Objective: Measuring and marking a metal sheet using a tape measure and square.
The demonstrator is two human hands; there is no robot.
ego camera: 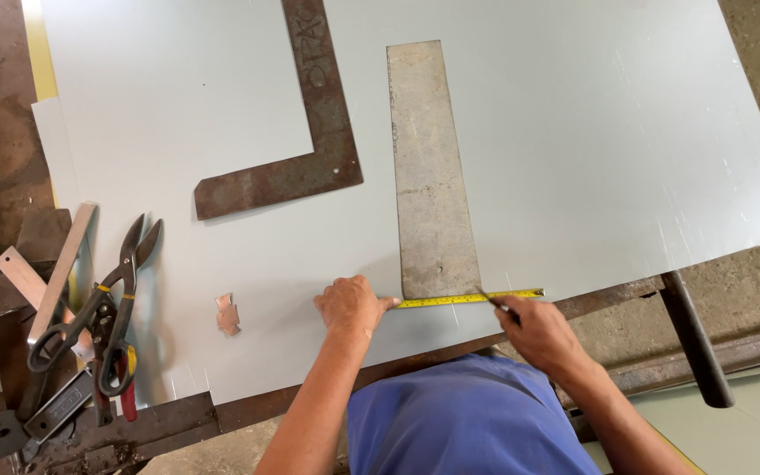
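Right hand: fingers pinched on a thin scriber, tip at the tape
Left hand: fingers curled, pressing the yellow tape measure flat
Tape measure: on grey metal sheet, below flat bar
Left: tin snips

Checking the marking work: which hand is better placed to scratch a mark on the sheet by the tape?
Right hand: it holds the scriber, tip at the tape measure. Left hand pins the tape's end.

Illumination is bright, even and diffuse, apparently daylight. The pale metal sheet shows a soft sheen without harsh glare; shadows beneath the snips are short and faint. Focus is sharp throughout, with slight wide-angle bending at frame edges.
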